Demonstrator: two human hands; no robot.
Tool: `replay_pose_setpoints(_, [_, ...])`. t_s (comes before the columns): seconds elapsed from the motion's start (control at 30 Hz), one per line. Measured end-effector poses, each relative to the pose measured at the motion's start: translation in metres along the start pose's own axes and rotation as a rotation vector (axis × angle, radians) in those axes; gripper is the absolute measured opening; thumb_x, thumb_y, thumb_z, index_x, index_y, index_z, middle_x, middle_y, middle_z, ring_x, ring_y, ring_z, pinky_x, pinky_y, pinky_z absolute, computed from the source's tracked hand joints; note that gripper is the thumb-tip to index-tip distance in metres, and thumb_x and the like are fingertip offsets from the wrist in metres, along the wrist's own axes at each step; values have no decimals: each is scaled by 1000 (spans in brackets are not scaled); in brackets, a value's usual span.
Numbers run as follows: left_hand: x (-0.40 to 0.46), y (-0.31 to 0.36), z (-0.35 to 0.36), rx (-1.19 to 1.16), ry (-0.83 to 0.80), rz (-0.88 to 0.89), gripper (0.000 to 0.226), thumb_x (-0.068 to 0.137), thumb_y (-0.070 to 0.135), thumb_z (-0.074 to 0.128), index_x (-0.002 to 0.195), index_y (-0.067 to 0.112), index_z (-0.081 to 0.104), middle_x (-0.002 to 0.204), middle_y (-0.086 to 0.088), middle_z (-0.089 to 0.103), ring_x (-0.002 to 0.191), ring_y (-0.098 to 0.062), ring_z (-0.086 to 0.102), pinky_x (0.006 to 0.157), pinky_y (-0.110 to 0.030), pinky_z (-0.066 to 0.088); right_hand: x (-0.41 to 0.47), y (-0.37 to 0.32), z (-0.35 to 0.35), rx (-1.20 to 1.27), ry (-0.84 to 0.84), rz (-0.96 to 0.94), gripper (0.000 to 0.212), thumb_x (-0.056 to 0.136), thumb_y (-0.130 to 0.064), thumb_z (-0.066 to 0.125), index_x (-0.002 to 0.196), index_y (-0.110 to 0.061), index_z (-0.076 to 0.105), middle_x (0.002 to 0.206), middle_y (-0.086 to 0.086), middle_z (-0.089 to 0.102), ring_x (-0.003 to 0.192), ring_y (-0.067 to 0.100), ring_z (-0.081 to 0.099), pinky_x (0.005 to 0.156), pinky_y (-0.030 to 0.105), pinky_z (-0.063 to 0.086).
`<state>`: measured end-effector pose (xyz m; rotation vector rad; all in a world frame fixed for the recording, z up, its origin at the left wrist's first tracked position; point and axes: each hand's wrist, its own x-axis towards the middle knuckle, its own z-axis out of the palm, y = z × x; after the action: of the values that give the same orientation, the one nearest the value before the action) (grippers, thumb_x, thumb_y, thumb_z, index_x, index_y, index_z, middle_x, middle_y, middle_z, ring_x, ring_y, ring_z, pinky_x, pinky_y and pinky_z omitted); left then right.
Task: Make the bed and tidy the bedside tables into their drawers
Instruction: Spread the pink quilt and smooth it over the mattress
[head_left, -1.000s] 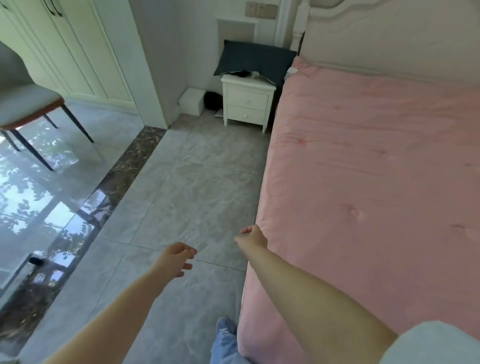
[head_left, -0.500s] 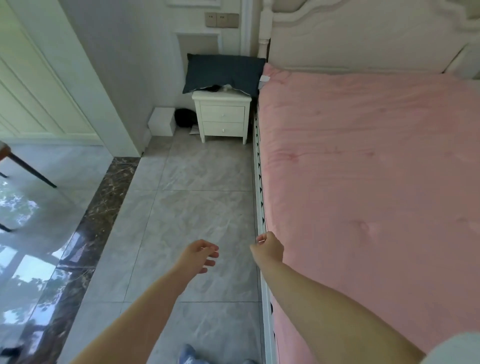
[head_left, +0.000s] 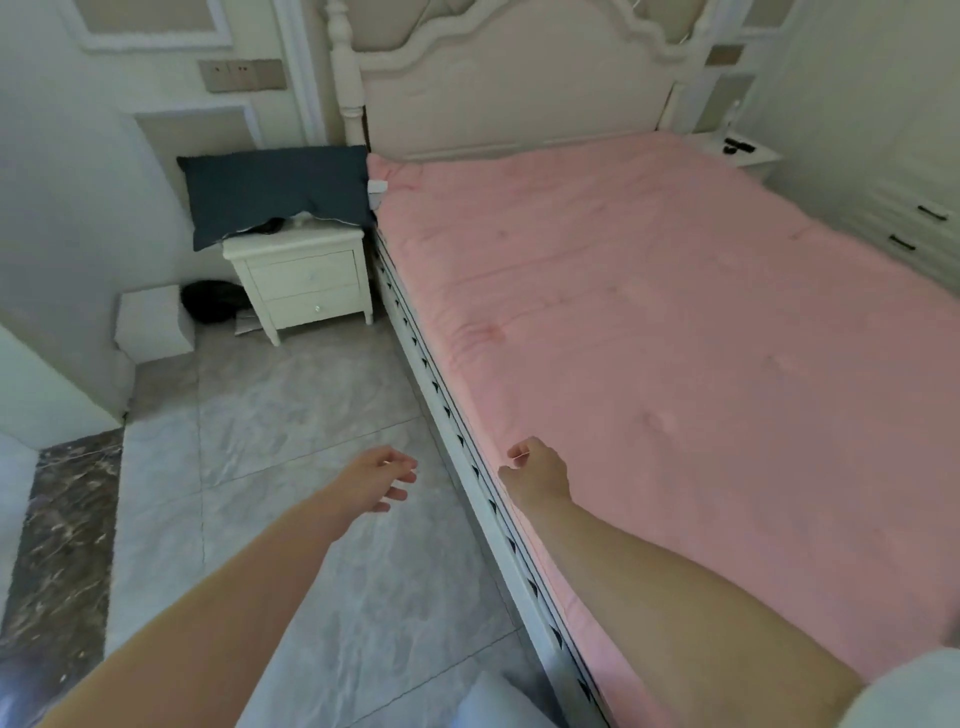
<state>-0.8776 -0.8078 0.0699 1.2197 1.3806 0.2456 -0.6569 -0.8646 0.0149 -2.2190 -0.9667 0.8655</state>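
We cannot make out the small dark objects (head_left: 738, 146) on the far white bedside table (head_left: 748, 158). The dark blue pillow (head_left: 275, 195) hides most of the near white nightstand's top (head_left: 291, 241).

Both bare arms outstretched, left hand (head_left: 376, 478) loose — fingers relaxed, right hand (head_left: 535, 470) fingers curled

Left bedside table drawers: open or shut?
Both shut. The two drawer fronts of the left bedside table sit flush with its frame, with no gap or contents showing. A dark pillow leans over its top.

bed (head_left: 649, 312): pink quilt spread flat | bedside table (head_left: 304, 280): white, drawers closed, dark pillow (head_left: 275, 192) leaning on top
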Motion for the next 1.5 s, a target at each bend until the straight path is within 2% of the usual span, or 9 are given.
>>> replay_pose_setpoints(0.17, [61, 31, -8, 35, -61, 0, 18, 95, 25, 55, 109, 16, 64, 107, 0, 70, 86, -17, 67, 77, -31, 52, 47, -8, 3, 18, 74, 81, 21, 77, -18, 61, 96, -28, 58, 105, -2, 60, 90, 18, 60, 82, 36, 53])
replay_pose_setpoints(0.4, [144, 90, -29, 21, -63, -27, 18, 96, 24, 54, 109, 15, 64, 107, -2, 70, 94, -21, 68, 90, -39, 53, 129, -36, 18, 20, 86, 132, 24, 77, -19, 61, 99, -26, 58, 104, -2, 59, 90, 18, 59, 82, 34, 51])
replay_pose_setpoints(0.67, [214, 139, -94, 20, -22, -3, 16, 94, 18, 53, 106, 17, 65, 103, 1, 69, 86, -17, 67, 85, -34, 52, 207, -105, 49, -73, 37, 107, 29, 75, -19, 61, 102, -27, 58, 107, -1, 56, 93, 19, 57, 81, 33, 49])
replay_pose_setpoints(0.8, [254, 148, -139, 22, -36, -20, 18, 95, 22, 52, 106, 17, 65, 105, 0, 69, 87, -19, 67, 86, -35, 52, 238, -140, 73, -83, 38, 171, 34, 76, -17, 59, 108, -28, 57, 113, -1, 55, 98, 20, 58, 86, 36, 51])
replay_pose_setpoints(0.9, [284, 160, -176, 74, -95, 3, 21, 95, 26, 56, 111, 17, 64, 105, 2, 69, 91, -18, 67, 83, -33, 52, 254, -166, 88, -11, 88, 225, 35, 77, -15, 60, 110, -25, 57, 110, 1, 57, 93, 20, 60, 86, 39, 53])
replay_pose_setpoints(1.1, [327, 193, -230, 134, -331, 90, 22, 87, 32, 68, 108, 26, 66, 109, 5, 71, 99, -15, 70, 95, -38, 53, 268, -207, 113, 48, 163, 283, 37, 78, -14, 64, 114, -22, 57, 116, 5, 57, 92, 18, 56, 76, 30, 51])
replay_pose_setpoints(1.2, [348, 210, -246, 150, -335, 114, 25, 88, 30, 68, 111, 24, 65, 111, 4, 70, 99, -15, 69, 91, -34, 54, 277, -224, 122, 31, 169, 285, 40, 80, -13, 64, 119, -21, 55, 120, 6, 55, 90, 16, 52, 72, 26, 44])
replay_pose_setpoints(1.27, [363, 219, -252, 132, -334, 129, 25, 88, 28, 68, 112, 22, 65, 112, 2, 69, 99, -15, 69, 84, -30, 55, 286, -229, 126, 41, 190, 301, 42, 80, -12, 63, 120, -21, 55, 123, 6, 54, 88, 16, 52, 73, 26, 45])
replay_pose_setpoints(1.5, [432, 254, -266, 118, -302, 133, 20, 87, 25, 68, 106, 21, 67, 112, -5, 69, 97, -17, 70, 90, -37, 55, 348, -247, 135, 53, 225, 338, 47, 82, -8, 64, 128, -18, 53, 129, 8, 53, 88, 16, 46, 74, 21, 37])
